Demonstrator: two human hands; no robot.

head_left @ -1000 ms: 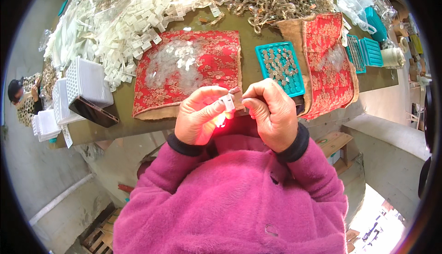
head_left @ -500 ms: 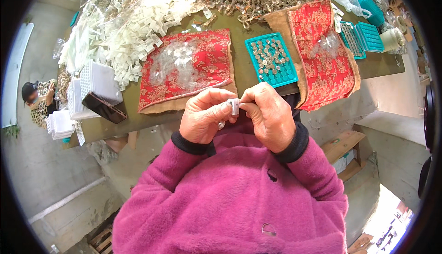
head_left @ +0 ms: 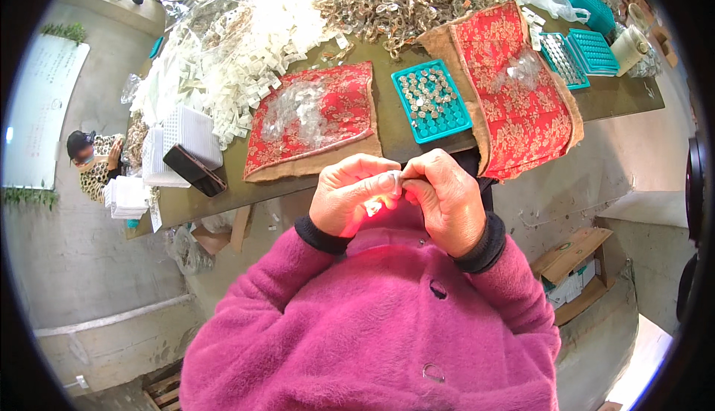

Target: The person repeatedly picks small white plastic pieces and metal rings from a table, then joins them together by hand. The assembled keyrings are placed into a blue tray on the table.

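My left hand (head_left: 348,193) and my right hand (head_left: 445,201) meet in front of my chest, just off the near edge of the table. Between the left thumb and forefinger I pinch a small white piece (head_left: 397,179), mostly covered by fingertips. My right thumb and forefinger are pressed together right against it; what lies between them is too small to make out. A bright red glow (head_left: 375,206) shows below the left fingers. Beyond my hands stands a teal tray (head_left: 468,122) of small round silvery pieces, some of its wells bare.
Red patterned cloths lie left (head_left: 346,83) and right (head_left: 536,132), each bearing clear plastic bits. Behind are heaps of white tags (head_left: 261,46) and brownish loops (head_left: 380,1). A dark phone (head_left: 195,171) leans against white racks (head_left: 190,135). Another person (head_left: 97,165) is at far left.
My fingers have closed further over the white piece, and both hands have shifted slightly right. A red glow has appeared under the left hand. The whole view has turned slightly.
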